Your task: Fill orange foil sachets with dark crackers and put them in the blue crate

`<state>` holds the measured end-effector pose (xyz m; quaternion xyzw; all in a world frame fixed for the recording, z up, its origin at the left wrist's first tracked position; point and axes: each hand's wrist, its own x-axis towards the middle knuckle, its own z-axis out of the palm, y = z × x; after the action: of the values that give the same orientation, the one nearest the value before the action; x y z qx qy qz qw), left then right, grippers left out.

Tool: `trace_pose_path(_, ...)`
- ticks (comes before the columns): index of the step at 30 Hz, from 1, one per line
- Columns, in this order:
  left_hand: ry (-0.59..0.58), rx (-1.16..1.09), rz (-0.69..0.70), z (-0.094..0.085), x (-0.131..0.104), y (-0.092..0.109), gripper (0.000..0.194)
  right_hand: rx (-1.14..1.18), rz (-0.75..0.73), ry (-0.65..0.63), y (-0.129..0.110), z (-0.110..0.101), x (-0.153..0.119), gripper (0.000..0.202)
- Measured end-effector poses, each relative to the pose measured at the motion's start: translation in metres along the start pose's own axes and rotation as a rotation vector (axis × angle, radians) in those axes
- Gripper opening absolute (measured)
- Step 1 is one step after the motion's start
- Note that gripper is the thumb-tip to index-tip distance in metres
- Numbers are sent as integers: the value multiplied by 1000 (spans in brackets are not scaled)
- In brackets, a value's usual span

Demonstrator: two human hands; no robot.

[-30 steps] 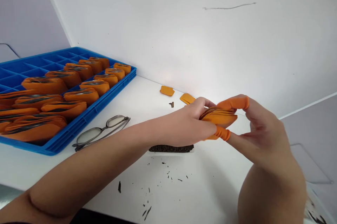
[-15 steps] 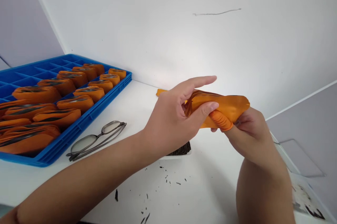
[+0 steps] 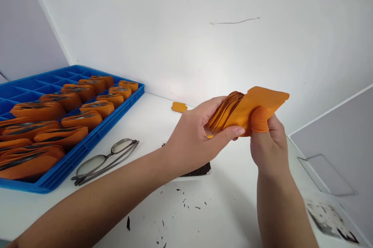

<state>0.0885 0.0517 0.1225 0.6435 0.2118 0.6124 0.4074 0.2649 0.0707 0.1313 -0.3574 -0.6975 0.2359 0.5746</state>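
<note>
Both hands hold one stack of thin orange sheets (image 3: 250,106) above the white table. My left hand (image 3: 196,139) grips the stack's left end, where the sheet edges fan apart and dark layers show between them. My right hand (image 3: 266,143) pinches the right end, its thumb in an orange finger cot pressed on the top sheet. The stack is tilted, its right end higher.
A blue compartment tray (image 3: 96,137) at the left holds several orange stacks. Folded glasses (image 3: 103,160) lie beside it. A small white dish of dark strips (image 3: 198,171) sits under my left wrist. One loose orange piece (image 3: 178,107) lies by the wall. Dark crumbs (image 3: 180,201) dot the table.
The stack has been lifted off the table and turned so its right end points up. My right thumb now presses its face. The view has shifted slightly right.
</note>
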Motion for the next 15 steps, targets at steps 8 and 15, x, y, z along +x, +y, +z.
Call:
trace_pose_path(8,1,252,79,-9,4,-8,50,120,-210,565,10,12,9,33)
trace_pose_path(15,-65,1226,-325,-70,34,-53,58,120,-330,639,4,0,15,52)
